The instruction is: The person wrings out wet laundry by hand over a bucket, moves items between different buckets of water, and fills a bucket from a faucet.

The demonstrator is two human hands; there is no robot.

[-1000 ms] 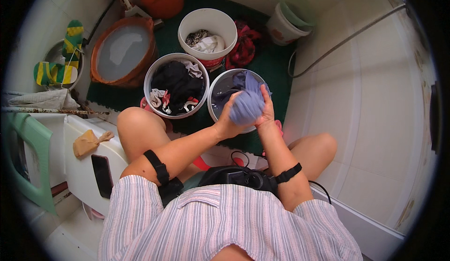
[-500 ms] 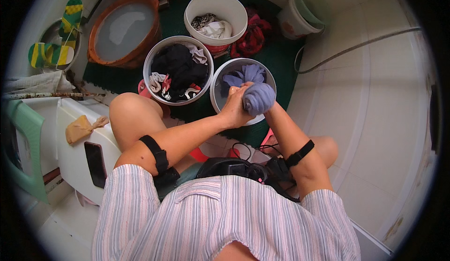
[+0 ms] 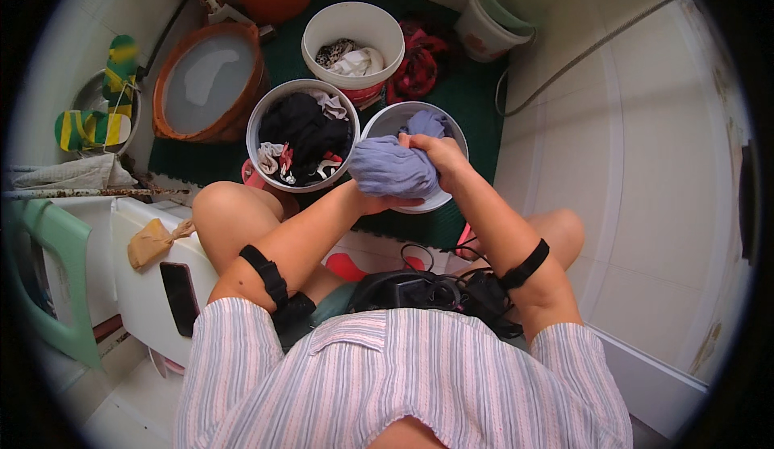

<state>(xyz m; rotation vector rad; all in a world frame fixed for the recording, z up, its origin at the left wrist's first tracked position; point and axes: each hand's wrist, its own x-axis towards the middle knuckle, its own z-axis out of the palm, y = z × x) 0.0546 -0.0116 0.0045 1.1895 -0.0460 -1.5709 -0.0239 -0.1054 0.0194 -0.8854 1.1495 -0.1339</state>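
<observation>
A bunched blue-grey cloth (image 3: 391,168) hangs between my hands over the front right white bucket (image 3: 380,123). My left hand (image 3: 380,202) cups it from below, its fingers partly hidden under the fabric. My right hand (image 3: 442,157) grips the cloth at its right side, thumb on top. More blue-grey fabric (image 3: 427,122) spills down into the bucket behind my right hand. Close on the left, another white bucket (image 3: 252,122) holds dark clothes (image 3: 302,130) with some light and red pieces.
Behind stands a white bucket (image 3: 355,18) with light cloth inside, beside dark red fabric (image 3: 418,66). An orange-brown tub (image 3: 165,86) of cloudy water is at the far left. Stacked pails (image 3: 492,26) stand at the back right. A phone (image 3: 179,297) lies on a white surface.
The tightly rolled cloth has loosened into a wider bundle and shifted left. My left hand has moved down and left beneath it; my right hand now shows on its right side.
</observation>
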